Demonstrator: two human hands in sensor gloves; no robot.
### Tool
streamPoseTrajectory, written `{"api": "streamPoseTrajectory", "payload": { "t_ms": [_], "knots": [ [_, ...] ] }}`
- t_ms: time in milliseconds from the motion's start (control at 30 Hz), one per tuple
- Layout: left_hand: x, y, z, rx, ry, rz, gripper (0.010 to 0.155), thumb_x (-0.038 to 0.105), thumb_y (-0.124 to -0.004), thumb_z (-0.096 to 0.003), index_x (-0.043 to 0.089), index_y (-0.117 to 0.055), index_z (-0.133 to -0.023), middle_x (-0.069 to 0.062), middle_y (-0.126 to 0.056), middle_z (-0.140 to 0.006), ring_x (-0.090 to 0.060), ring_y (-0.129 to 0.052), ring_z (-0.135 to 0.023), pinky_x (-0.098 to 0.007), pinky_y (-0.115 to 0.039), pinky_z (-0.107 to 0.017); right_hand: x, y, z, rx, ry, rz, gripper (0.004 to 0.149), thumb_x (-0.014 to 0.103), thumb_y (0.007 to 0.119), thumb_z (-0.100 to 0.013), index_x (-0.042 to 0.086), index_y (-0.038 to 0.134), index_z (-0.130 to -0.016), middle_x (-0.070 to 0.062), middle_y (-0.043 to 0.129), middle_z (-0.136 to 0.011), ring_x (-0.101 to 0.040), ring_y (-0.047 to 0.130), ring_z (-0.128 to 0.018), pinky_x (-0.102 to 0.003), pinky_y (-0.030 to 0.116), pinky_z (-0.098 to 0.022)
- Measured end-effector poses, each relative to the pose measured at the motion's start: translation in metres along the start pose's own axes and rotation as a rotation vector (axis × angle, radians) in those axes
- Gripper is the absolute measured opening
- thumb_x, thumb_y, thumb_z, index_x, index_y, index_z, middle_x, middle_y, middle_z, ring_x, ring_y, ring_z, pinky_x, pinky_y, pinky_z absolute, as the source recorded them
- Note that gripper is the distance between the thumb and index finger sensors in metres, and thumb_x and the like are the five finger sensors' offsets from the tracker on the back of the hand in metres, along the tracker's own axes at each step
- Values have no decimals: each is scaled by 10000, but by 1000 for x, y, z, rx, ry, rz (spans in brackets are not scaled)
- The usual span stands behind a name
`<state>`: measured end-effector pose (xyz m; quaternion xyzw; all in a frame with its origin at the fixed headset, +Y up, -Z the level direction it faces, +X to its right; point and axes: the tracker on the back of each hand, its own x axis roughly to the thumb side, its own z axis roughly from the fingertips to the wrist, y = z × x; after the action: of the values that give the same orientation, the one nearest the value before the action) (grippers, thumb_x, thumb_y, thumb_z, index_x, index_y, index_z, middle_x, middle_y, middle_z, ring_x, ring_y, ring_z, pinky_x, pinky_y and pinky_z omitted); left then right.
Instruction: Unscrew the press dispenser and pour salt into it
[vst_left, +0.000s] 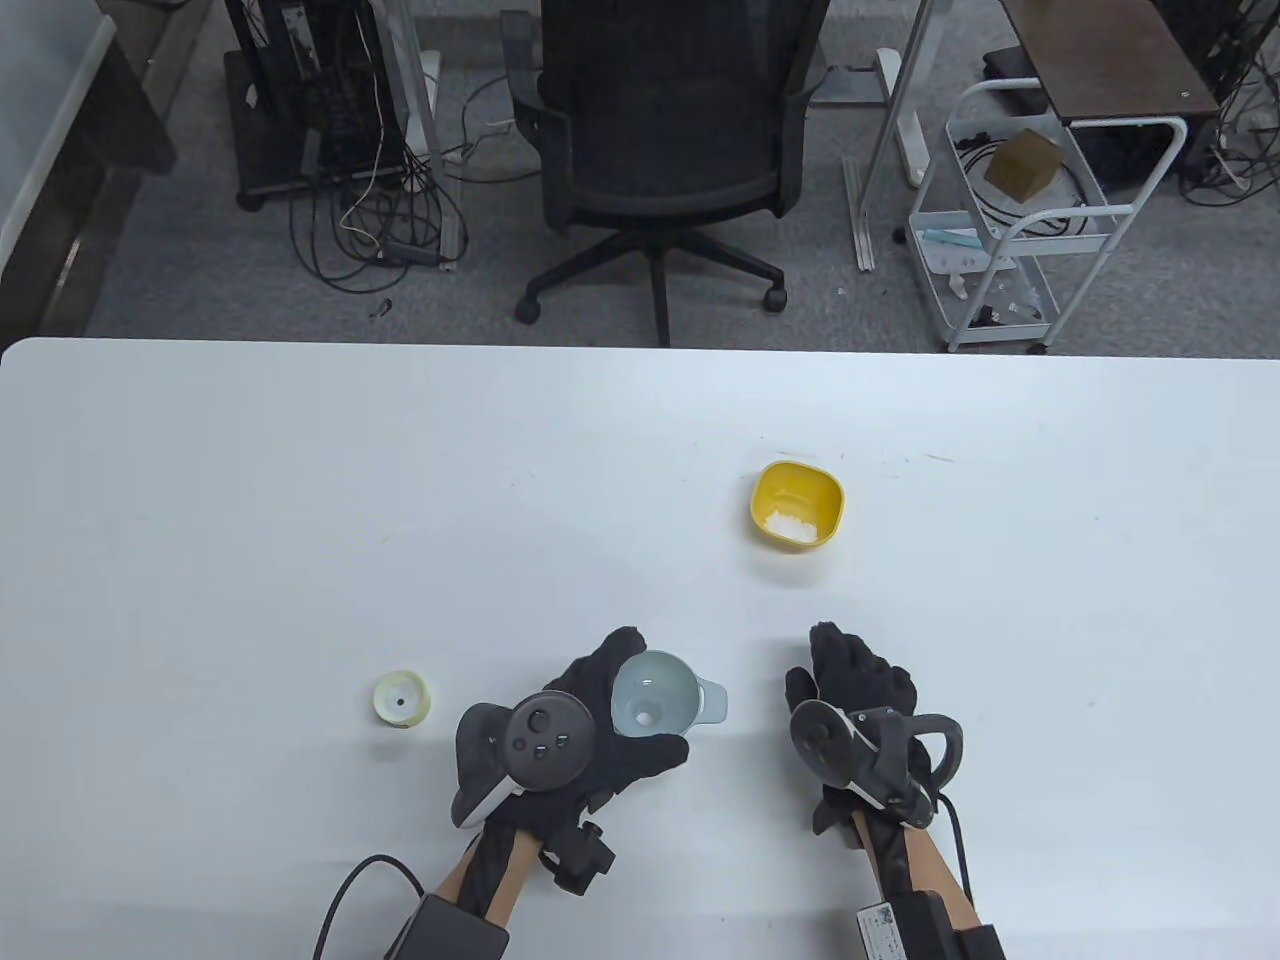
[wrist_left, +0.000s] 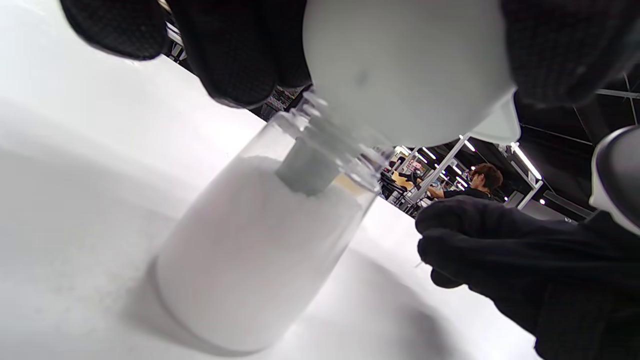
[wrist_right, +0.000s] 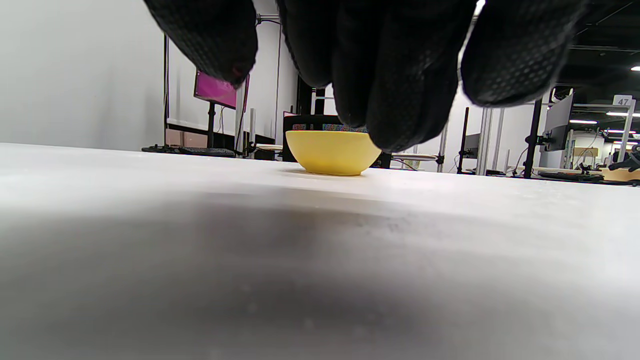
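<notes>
My left hand (vst_left: 600, 720) holds a pale grey funnel (vst_left: 655, 693) seated in the neck of a clear dispenser bottle (wrist_left: 260, 250). The bottle stands on the white table (vst_left: 300, 500) and is mostly full of white salt; the funnel spout (wrist_left: 307, 167) reaches into it. The dispenser's cream cap (vst_left: 402, 698) lies on the table to the left of my left hand. A yellow bowl (vst_left: 797, 503) with a little salt left in it sits farther back on the right. My right hand (vst_left: 855, 690) is empty, fingers hanging just above the table, right of the funnel. The bowl shows beyond my fingers in the right wrist view (wrist_right: 332, 151).
A black office chair (vst_left: 660, 150) and a white wire cart (vst_left: 1020, 200) stand beyond the table's far edge. Cables run from both wrists off the near edge.
</notes>
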<state>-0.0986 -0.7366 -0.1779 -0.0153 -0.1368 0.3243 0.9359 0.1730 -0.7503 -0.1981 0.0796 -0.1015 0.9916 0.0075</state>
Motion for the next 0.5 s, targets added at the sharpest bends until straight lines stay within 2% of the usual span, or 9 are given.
{"api": "streamPoseTrajectory", "payload": {
  "t_ms": [233,500],
  "knots": [
    [4,13,1,21,-24,96,1219,767,-831,-372,28,-384,-1232,-285,-755,-1070,-445,-891,-879,-746,-690,-628,0,1,0,2,1,-5,601,358,692,-646,-61,593,-1066,-309,771,-957,-480,889,-770,-695,713,-571],
    [6,28,3,50,-42,148,1214,772,-827,-374,31,-381,-1226,-274,-754,-1072,-429,-890,-883,-740,-690,-635,-1,1,0,0,3,-10,602,357,692,-646,-63,593,-1066,-312,772,-955,-481,888,-770,-694,712,-572]
  ]
}}
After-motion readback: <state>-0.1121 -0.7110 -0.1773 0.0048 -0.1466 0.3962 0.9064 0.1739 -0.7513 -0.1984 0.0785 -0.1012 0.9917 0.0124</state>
